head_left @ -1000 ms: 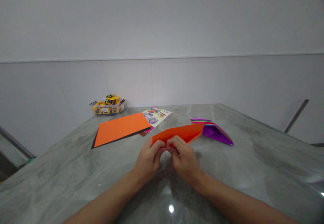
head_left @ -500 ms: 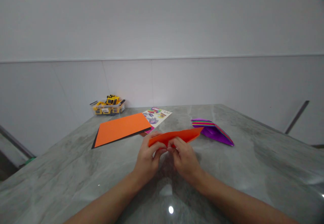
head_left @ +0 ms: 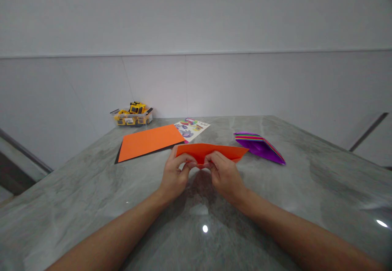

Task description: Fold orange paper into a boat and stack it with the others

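Between my two hands is a folded sheet of orange paper [head_left: 211, 149], lifted a little off the table with its long upper edge running sideways. My left hand [head_left: 177, 173] pinches its near edge, thumb against fingers, left of the middle. Close beside it, my right hand [head_left: 224, 173] grips the same edge, the fingertips of both hands nearly meeting. The paper's right end tapers to a point past my right hand. Part of the lower fold is hidden behind my fingers.
On the grey marbled table [head_left: 92, 197], orange sheets [head_left: 150, 142] over a black one lie at left, beside a printed picture sheet [head_left: 194, 130]. A stack of coloured paper [head_left: 260, 148], purple underneath, rests at right. A clear box [head_left: 133, 119] with a yellow toy vehicle [head_left: 137, 107] stands at the back left.
My fingertips have drawn slightly apart along the orange paper's near edge, and more of its surface shows. The whole scene sits higher as the camera tilted down.
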`<state>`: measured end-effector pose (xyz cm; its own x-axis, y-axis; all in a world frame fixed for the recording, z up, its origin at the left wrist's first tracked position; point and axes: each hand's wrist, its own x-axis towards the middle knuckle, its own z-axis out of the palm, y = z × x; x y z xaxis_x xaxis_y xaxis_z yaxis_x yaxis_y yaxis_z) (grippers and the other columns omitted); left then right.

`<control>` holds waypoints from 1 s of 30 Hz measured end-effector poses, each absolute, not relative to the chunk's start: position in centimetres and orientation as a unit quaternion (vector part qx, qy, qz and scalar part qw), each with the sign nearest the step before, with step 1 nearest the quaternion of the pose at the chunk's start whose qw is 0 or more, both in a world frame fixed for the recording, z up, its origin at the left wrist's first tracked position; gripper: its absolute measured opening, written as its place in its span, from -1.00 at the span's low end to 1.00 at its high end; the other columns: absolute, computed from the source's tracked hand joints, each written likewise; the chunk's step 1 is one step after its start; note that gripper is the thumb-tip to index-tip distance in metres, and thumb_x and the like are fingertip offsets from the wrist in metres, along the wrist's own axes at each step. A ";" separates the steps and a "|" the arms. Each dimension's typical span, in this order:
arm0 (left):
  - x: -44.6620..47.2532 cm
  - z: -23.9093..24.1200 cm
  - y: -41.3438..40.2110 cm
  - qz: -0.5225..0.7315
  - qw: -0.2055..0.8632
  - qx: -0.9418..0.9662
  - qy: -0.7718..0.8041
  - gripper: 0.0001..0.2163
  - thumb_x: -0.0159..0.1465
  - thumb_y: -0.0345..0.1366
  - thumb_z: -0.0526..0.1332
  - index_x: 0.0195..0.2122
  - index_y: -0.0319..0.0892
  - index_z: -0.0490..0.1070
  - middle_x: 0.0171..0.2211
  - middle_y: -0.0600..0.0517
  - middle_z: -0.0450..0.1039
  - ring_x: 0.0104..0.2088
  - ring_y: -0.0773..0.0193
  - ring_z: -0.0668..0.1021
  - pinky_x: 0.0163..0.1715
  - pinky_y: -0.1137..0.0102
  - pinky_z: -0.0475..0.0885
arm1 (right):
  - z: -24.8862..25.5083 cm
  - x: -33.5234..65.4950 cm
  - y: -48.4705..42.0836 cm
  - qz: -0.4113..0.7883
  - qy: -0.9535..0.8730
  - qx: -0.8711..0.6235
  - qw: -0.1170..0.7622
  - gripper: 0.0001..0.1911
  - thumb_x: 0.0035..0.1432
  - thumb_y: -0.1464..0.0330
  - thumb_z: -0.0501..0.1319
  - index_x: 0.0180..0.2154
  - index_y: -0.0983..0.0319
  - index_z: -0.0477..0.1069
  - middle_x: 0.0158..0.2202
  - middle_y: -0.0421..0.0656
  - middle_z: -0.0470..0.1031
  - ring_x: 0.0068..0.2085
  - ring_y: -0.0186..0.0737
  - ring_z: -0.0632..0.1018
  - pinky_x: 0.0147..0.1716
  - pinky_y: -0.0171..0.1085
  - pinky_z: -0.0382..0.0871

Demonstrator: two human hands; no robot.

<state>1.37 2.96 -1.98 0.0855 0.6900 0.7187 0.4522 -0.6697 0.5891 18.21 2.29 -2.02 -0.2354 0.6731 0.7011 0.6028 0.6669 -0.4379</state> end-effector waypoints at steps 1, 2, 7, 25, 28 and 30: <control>1.3 -2.0 3.0 0.551 0.107 0.725 0.399 -0.88 0.19 -0.45 0.22 -0.47 -0.15 0.46 -0.35 0.04 0.45 -0.28 0.20 0.48 -0.20 0.28 0.42 | -2.0 18.3 2.3 0.040 -0.786 -0.406 0.465 -0.83 0.21 0.53 0.04 -0.38 0.22 0.33 -0.39 -0.15 0.43 -0.36 -0.22 0.46 -0.36 -0.29 0.28; 1.3 -2.0 3.1 0.551 0.105 0.721 0.407 -0.88 0.19 -0.45 0.22 -0.47 -0.15 0.45 -0.36 0.04 0.45 -0.29 0.20 0.48 -0.21 0.28 0.42 | -2.0 18.4 2.3 0.041 -0.786 -0.407 0.464 -0.85 0.22 0.51 0.06 -0.36 0.22 0.34 -0.37 -0.14 0.44 -0.35 -0.21 0.46 -0.34 -0.28 0.28; 0.9 -2.0 3.6 0.553 0.083 0.702 0.442 -0.90 0.22 -0.42 0.22 -0.44 -0.16 0.45 -0.35 0.03 0.40 -0.27 0.20 0.48 -0.23 0.27 0.43 | -2.0 18.8 2.6 0.020 -0.783 -0.413 0.465 -0.90 0.25 0.42 0.11 -0.35 0.22 0.33 -0.38 -0.15 0.45 -0.35 -0.20 0.46 -0.34 -0.27 0.28; 0.7 -1.9 2.6 0.408 0.000 0.849 0.335 -0.79 0.29 -0.52 0.03 -0.36 -0.20 0.43 -0.47 0.06 0.39 -0.47 0.36 0.50 -0.48 0.51 0.41 | -2.1 17.9 2.2 -0.009 -0.796 -0.383 0.469 -0.88 0.29 0.35 0.11 -0.34 0.20 0.33 -0.37 -0.15 0.43 -0.33 -0.21 0.46 -0.34 -0.28 0.29; 0.7 -1.6 2.5 0.413 0.009 0.848 0.331 -0.81 0.29 -0.51 0.05 -0.35 -0.20 0.44 -0.46 0.06 0.41 -0.48 0.37 0.49 -0.49 0.50 0.39 | -2.0 18.1 2.4 0.005 -0.796 -0.362 0.485 -0.89 0.27 0.42 0.11 -0.35 0.19 0.32 -0.39 -0.17 0.42 -0.34 -0.22 0.45 -0.33 -0.29 0.29; 0.9 -1.5 2.4 0.411 0.014 0.853 0.322 -0.82 0.31 -0.47 0.07 -0.34 -0.20 0.44 -0.45 0.06 0.43 -0.48 0.37 0.49 -0.46 0.50 0.39 | -1.9 18.2 2.5 0.018 -0.797 -0.351 0.491 -0.86 0.25 0.47 0.10 -0.38 0.20 0.32 -0.41 -0.18 0.40 -0.35 -0.24 0.44 -0.34 -0.31 0.28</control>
